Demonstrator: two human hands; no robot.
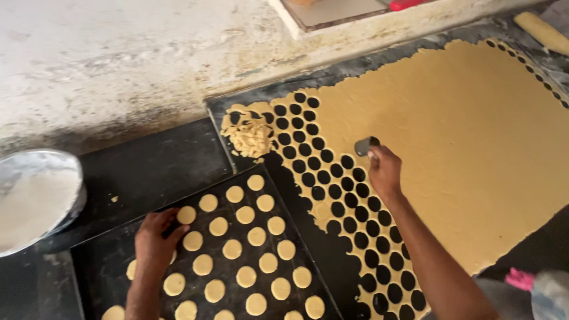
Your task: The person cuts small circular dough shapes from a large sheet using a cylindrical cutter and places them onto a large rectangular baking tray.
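Seen from the head camera, a dark baking tray at about 7 o'clock holds rows of pale round dough discs, laid flat and apart from one another. At 9 o'clock a metal bowl sits on the worktop with white flour in it. A wide sheet of rolled dough covers the dark worktop from 12 to 4 o'clock; its left part is punched through with rows of round holes, leaving a lattice of dough, and a crumpled heap of dough scraps lies at the sheet's upper left corner, near 11 o'clock. Beyond the worktop a stained pale wall or ledge runs across the top, and a rolling pin lies at 1 o'clock. A pink object shows at the lower right edge. The left hand reaches in from 6 o'clock, palm down with fingers spread, resting on the tray and touching a disc at its upper left. The right hand stretches in from 5 o'clock, fingers closed around a small round metal cutter, which stands on the dough just beside the last row of holes.
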